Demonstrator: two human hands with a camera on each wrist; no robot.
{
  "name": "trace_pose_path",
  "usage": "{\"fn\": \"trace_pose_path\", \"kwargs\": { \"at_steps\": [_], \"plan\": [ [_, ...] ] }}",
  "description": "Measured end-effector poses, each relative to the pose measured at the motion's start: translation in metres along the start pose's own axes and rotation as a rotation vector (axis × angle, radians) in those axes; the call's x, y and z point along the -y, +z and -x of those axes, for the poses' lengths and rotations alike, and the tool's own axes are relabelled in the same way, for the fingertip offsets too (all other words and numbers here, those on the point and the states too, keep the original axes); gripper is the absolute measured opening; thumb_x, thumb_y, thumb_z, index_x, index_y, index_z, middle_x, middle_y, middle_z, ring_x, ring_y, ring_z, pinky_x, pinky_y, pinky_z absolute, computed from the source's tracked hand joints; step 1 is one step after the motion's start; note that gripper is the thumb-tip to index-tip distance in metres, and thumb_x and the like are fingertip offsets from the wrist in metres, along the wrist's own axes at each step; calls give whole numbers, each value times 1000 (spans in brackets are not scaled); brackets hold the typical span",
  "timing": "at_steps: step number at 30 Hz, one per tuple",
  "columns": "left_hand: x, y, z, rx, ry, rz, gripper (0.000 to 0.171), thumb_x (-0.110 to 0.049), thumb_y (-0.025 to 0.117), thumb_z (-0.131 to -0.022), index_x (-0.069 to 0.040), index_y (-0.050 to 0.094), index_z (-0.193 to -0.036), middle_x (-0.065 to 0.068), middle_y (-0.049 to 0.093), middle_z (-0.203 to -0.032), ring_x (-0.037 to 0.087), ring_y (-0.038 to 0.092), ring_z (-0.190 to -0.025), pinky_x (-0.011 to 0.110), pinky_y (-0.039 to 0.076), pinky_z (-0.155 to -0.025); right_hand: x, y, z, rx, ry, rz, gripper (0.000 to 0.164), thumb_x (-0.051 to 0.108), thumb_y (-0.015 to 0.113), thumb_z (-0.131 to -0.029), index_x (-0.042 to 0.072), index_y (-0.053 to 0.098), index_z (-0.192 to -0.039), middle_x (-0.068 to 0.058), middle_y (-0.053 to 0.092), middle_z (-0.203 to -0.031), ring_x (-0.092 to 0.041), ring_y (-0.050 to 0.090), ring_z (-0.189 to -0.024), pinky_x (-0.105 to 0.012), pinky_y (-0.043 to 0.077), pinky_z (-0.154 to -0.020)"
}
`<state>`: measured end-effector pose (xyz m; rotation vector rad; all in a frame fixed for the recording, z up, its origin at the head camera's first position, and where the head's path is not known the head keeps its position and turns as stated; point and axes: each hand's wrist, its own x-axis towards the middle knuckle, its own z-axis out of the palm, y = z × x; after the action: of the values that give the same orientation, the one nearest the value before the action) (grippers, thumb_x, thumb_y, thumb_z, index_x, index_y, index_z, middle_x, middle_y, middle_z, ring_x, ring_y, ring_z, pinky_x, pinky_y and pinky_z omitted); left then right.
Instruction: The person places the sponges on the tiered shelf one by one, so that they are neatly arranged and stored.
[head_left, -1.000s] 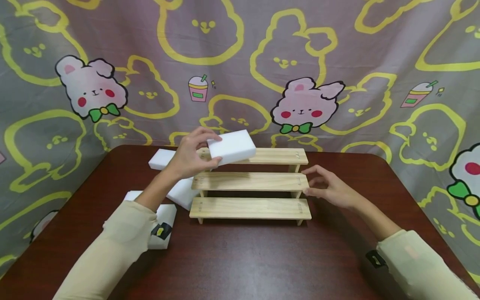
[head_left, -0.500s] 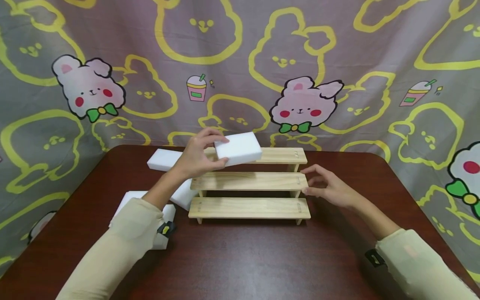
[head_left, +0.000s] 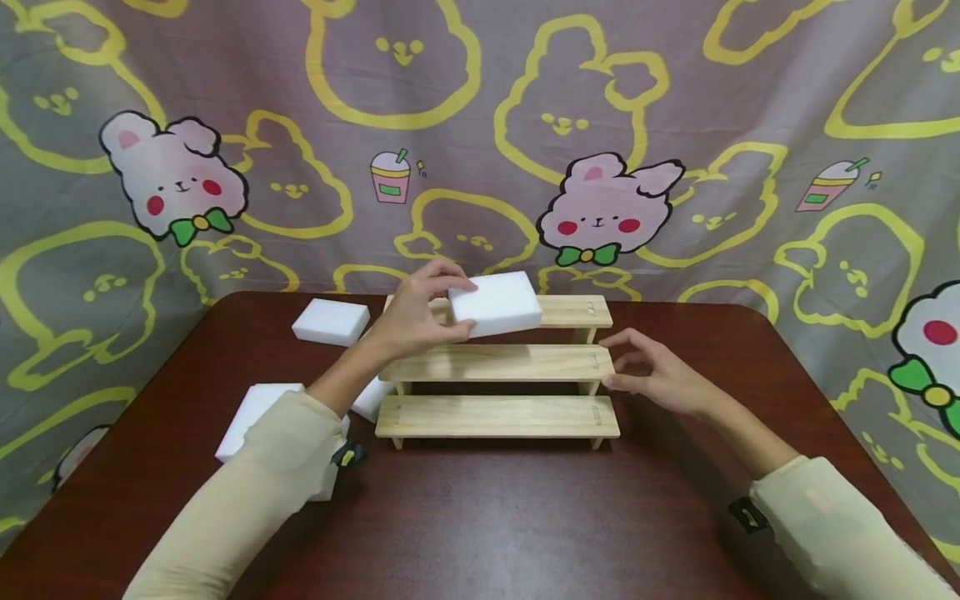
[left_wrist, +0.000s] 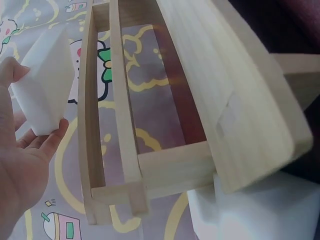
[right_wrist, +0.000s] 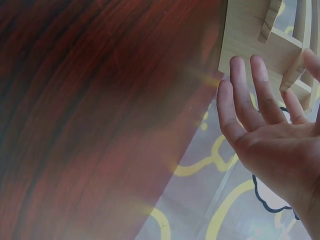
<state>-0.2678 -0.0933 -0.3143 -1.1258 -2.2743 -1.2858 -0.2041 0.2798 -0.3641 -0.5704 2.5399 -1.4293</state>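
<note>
My left hand (head_left: 423,308) pinches a white foam block (head_left: 497,302) between thumb and fingers, overlapping the top step in the head view. The block (left_wrist: 46,82) also shows in the left wrist view, gripped at its near end. Below it stands a three-step wooden shelf (head_left: 495,417) of pale planks. At the right end of the middle step, my right hand (head_left: 663,375) has its thumb and index finger right at the plank's edge, holding nothing. In the right wrist view the other fingers of this hand (right_wrist: 280,135) are spread and nearly straight.
Several more white blocks lie left of the shelf: one at the back (head_left: 330,322), one against the shelf's left side (head_left: 371,398), others partly under the left sleeve (head_left: 255,417). A dark red-brown table (head_left: 525,517) carries everything, with a patterned curtain (head_left: 465,125) behind it.
My left hand has moved right and slightly down with the white foam block, further over the top step. The right hand stays at the shelf's right end.
</note>
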Motion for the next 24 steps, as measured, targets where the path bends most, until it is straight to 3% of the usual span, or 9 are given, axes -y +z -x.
{"fn": "trace_pose_path", "kwargs": {
  "at_steps": [11,24],
  "plan": [
    [-1,14,-4,37,-31,10,42,-6,84,-74,6,73,-112,18,61,-121,33,60,-111,43,54,-92,0,0,-1,3,6,-2,47,9,74,-95,1,51,-135,-22,66,-109,-24,67,-96,-41,56,-75],
    [0,32,-15,79,-81,166,50,1,82,-74,9,68,-121,22,56,-126,37,60,-116,32,54,-99,1,0,0,-2,3,6,47,9,74,-95,1,51,-136,-22,65,-112,-25,67,-97,-40,57,-76]
  ]
}}
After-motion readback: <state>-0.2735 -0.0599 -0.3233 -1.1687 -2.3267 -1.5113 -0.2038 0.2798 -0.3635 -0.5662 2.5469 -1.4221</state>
